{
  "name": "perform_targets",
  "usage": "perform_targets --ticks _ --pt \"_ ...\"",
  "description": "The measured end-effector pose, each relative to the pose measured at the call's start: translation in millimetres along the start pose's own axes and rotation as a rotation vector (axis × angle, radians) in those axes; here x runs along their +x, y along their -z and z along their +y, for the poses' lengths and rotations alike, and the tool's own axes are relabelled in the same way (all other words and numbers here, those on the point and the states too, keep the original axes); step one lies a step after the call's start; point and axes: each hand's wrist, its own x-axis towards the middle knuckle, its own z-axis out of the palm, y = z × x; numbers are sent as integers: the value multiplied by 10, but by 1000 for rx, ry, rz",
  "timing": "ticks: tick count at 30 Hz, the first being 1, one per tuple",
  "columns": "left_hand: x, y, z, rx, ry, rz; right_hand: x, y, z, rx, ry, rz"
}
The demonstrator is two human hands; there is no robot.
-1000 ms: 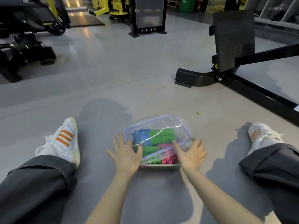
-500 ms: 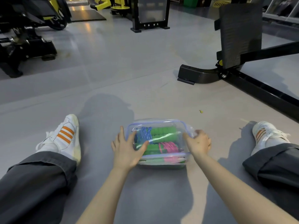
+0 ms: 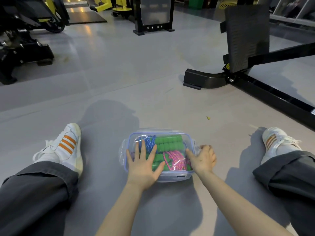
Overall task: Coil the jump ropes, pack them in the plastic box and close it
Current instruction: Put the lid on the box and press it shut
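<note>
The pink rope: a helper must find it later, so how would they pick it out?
Find the clear plastic box on the floor between the person's shoes. Through its lid, the pink rope coils at the near right, beside green handles, the only pink thing there.

lid (image 3: 170,147) now flat, left hand (image 3: 143,169) atop

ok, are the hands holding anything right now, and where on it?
Nothing is lifted. The left hand presses flat on the lid of the plastic box; the right hand is at its right-side latch, fingers curled over it.
</note>
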Motion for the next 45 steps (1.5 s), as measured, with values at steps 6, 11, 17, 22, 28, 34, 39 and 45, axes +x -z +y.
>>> perform_targets --ticks 6,11,17,22,28,34,39,45 --pt "44 -94 -5 -55 -45 156 16 -16 -241 -493 610 46" --pt "64 -178 -23 -47 -78 230 66 -239 -438 -565 607 -257" --pt "147 -210 -41 42 -156 234 127 -308 -341 -478 651 -224" --pt "134 -73 34 -23 -103 33 285 -263 -340 -508 695 -293" --pt "96 7 -173 27 -229 29 289 -276 -305 -488 747 -262" --pt "124 -29 -162 102 -243 11 192 -210 -282 -314 896 -59" --pt "122 -22 -170 126 -262 14 249 39 147 -514 1164 -323" --pt "154 -33 -231 170 -332 20 284 95 172 -666 1174 -358"
